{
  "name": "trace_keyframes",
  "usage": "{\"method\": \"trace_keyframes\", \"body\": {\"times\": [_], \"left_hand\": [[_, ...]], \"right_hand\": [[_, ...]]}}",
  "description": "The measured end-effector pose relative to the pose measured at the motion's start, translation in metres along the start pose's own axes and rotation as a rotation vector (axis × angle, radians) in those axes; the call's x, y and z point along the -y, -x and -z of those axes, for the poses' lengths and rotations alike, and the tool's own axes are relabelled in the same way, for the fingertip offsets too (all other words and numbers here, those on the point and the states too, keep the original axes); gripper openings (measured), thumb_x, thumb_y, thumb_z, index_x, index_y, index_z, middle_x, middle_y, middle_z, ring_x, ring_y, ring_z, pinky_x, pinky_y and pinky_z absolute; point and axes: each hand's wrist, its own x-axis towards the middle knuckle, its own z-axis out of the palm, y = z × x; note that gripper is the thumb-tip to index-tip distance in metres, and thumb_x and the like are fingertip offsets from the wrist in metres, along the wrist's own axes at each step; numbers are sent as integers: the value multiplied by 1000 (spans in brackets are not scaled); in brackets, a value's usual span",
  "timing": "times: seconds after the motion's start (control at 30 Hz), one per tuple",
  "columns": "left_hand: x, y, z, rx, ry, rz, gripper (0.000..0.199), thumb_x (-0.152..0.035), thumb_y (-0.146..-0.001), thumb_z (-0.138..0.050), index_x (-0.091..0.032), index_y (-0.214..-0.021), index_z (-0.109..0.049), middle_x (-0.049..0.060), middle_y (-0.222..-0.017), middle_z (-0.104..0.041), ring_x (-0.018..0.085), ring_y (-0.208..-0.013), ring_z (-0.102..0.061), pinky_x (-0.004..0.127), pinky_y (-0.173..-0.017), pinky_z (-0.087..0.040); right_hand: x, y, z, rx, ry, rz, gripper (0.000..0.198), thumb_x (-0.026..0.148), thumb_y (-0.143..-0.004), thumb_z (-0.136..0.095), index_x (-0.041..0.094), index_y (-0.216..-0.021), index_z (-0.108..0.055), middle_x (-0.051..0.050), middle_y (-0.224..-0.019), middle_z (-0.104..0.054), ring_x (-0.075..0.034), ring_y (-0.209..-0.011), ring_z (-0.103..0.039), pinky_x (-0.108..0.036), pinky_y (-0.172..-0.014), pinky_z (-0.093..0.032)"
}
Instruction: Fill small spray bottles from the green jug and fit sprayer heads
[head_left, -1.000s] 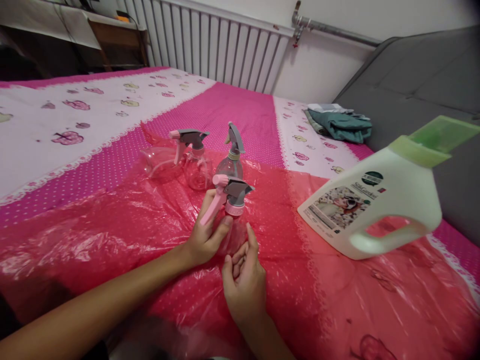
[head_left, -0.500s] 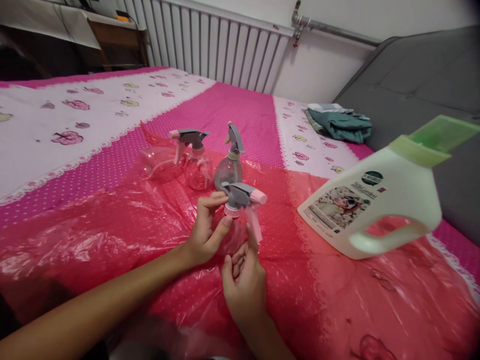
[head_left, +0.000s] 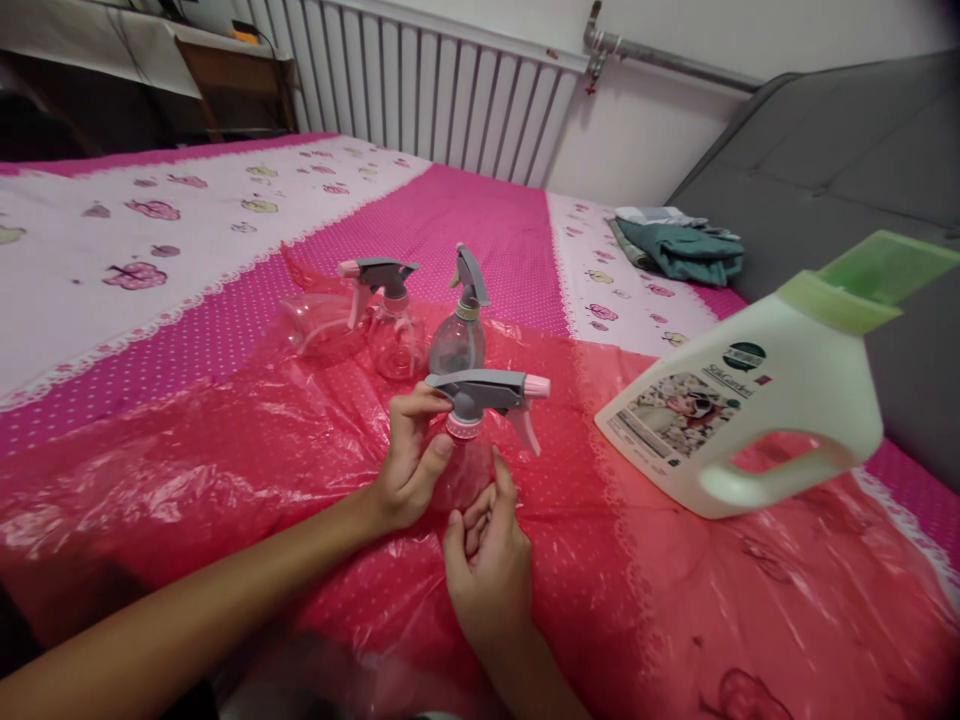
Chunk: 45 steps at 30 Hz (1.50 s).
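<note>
Between my hands is a clear spray bottle (head_left: 469, 470) with a grey and pink trigger head, its nozzle pointing right. My left hand (head_left: 411, 465) grips it at the collar, thumb in front and fingers behind. Around the lower right of the bottle, my right hand (head_left: 491, 560) is closed with its fingers curled against it. Just behind stand a pink-nozzled spray bottle (head_left: 397, 345) and a spray bottle with a grey head and yellowish collar (head_left: 459, 340). Another clear bottle (head_left: 319, 325) lies at their left under or against red film.
Red plastic sheeting (head_left: 225, 450) covers the near part of the bed. On the right stands a large pale green detergent jug (head_left: 757, 400) with a green cap. Folded clothes (head_left: 675, 245) lie by the grey headboard (head_left: 832, 150); a radiator (head_left: 427, 90) lines the wall.
The trigger head has swung round, so its nozzle now points further right and it shows more side-on. My left fingers have shifted slightly at the collar; my right hand stays put.
</note>
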Motion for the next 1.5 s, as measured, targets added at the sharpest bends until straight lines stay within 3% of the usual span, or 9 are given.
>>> {"method": "trace_keyframes", "body": {"times": [0.1, 0.2, 0.37, 0.5, 0.67, 1.0, 1.2, 1.5], "left_hand": [[-1, -1, -1, -12, -30, 23, 29, -30, -109, -58, -30, -138, -55, 6, -123, -64, 21, -115, -66, 38, -100, -56], [-5, -6, 0, 28, -17, 89, 38, -37, -109, -59, -29, -146, -54, 9, -135, -66, 24, -124, -66, 39, -109, -53], [-9, -14, 4, 139, -71, 191, 36, -49, -112, -51, -23, -130, -69, 10, -123, -71, 25, -115, -68, 38, -104, -52], [-6, -8, 5, 108, -29, 235, 36, -48, -109, -58, -25, -135, -64, 10, -124, -72, 26, -114, -68, 41, -103, -52], [-1, -1, 6, 95, 10, 179, 41, -39, -105, -67, -28, -143, -55, 10, -129, -66, 25, -117, -65, 40, -101, -53], [-2, -2, 0, 58, 116, 153, 23, -31, -112, -53, -29, -134, -52, 10, -146, -63, 25, -132, -68, 42, -100, -57], [-4, -7, -3, 39, 41, 54, 17, -24, -110, -56, -28, -126, -50, 8, -133, -67, 21, -120, -70, 41, -99, -58], [-2, -9, 0, 69, -47, -9, 37, -24, -110, -54, -33, -146, -53, 8, -132, -63, 22, -127, -63, 43, -107, -56]], "right_hand": [[1, -1, 0, -8, 3, 2, 73, 17, -93, -51, 14, -164, -35, 5, -73, -65, -12, -51, -60, -24, -47, -47], [1, -1, 1, -5, 1, -1, 72, 17, -93, -51, 15, -164, -36, 5, -74, -65, -12, -51, -59, -23, -47, -48], [0, -1, 0, -14, 17, 19, 69, 17, -93, -51, 15, -161, -37, 4, -75, -66, -12, -50, -58, -23, -46, -46], [-1, 0, -1, -20, 23, 19, 69, 17, -93, -50, 15, -161, -38, 4, -75, -65, -12, -49, -56, -23, -46, -45], [-1, 0, 0, -13, 11, 25, 74, 17, -93, -50, 16, -165, -33, 5, -75, -64, -11, -48, -56, -23, -46, -45], [0, 0, 0, -8, -1, 3, 79, 17, -94, -51, 19, -170, -29, 5, -74, -65, -13, -53, -61, -25, -49, -50], [1, -1, -1, -12, -18, 2, 81, 16, -93, -52, 20, -170, -28, 5, -76, -65, -13, -55, -63, -26, -52, -52], [-1, 0, -1, -6, -8, 9, 82, 16, -94, -52, 21, -171, -25, 6, -74, -64, -14, -55, -63, -25, -51, -52]]}}
